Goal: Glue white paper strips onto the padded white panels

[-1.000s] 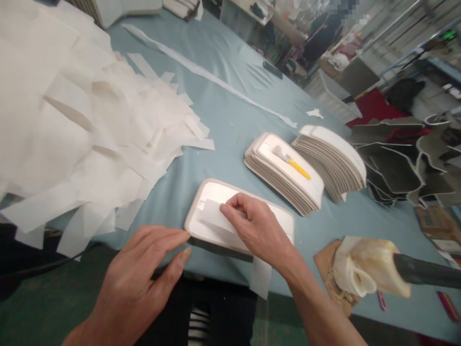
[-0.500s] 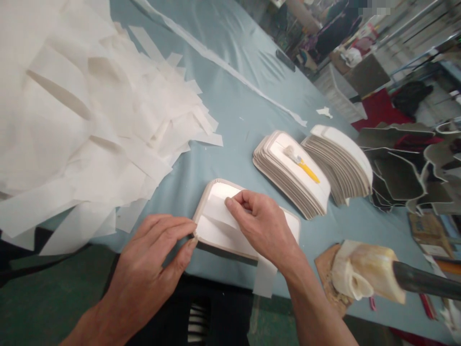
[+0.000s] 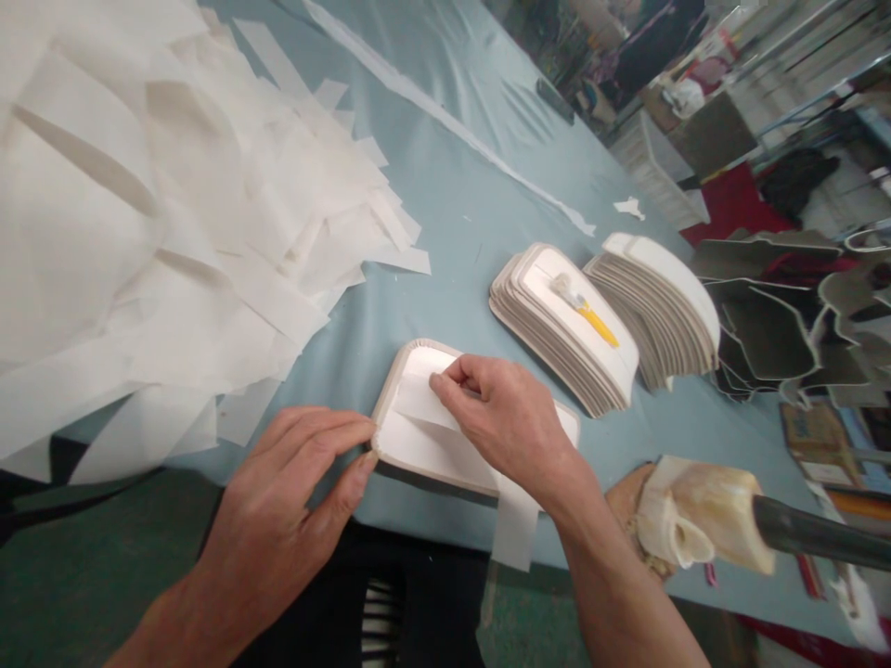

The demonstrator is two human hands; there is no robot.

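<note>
A shallow panel (image 3: 410, 445) with a white inside and a beige wrapped rim lies close to the table's near edge. My left hand (image 3: 299, 492) pinches the near left corner of that rim between thumb and fingers. Over the panel, my right hand (image 3: 505, 422) has its thumb and fingertips closed on a white paper strip (image 3: 421, 399), partly hidden under the hand. Another piece of white strip (image 3: 516, 524) hangs over the near edge below my right wrist.
A large heap of white strips (image 3: 209, 223) covers the left side. Two stacks of curved panels stand beyond the work, a yellow-handled brush (image 3: 591, 320) on the nearer stack (image 3: 557, 343). At right is a glue-crusted container (image 3: 703, 510) with a black handle.
Both hands keep their grips, with the right fingers shifted very slightly over the panel. The whole view has tilted and moved a little.
</note>
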